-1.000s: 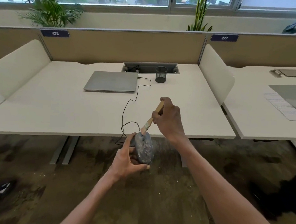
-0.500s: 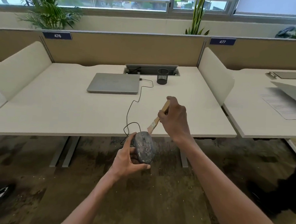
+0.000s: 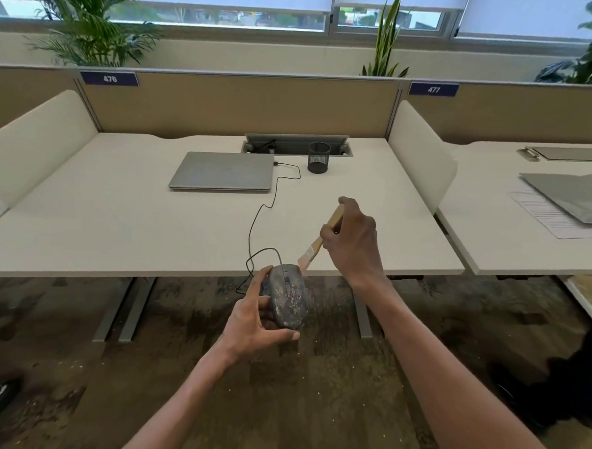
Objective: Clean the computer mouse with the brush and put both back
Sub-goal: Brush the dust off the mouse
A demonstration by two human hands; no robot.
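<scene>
Holding the computer mouse in my left hand, out past the front edge of the counter and over the floor, I have it cradled from below with the thumb on its left flank and the fingers curled under. My right hand is clenched around the wooden handle of the brush, whose bristles sit just off the upper right of the mouse's nose, close but, as far as I can tell, not pressing on it.

The shell is dull and speckled all over, so I judge the cleaning is far from finished. To do this step well I would lay the bristles flat on the front end and sweep toward the rear and away from me, so the loose grit drops to the floor and not onto the counter. Short, light strokes suit the seam around the wheel, where dirt lodges. I should turn the mouse in my left grip to offer each side, instead of twisting the brush wrist.

The cable runs from the mouse up across the counter to the closed laptop; it has slack, yet I should avoid tugging it.
</scene>
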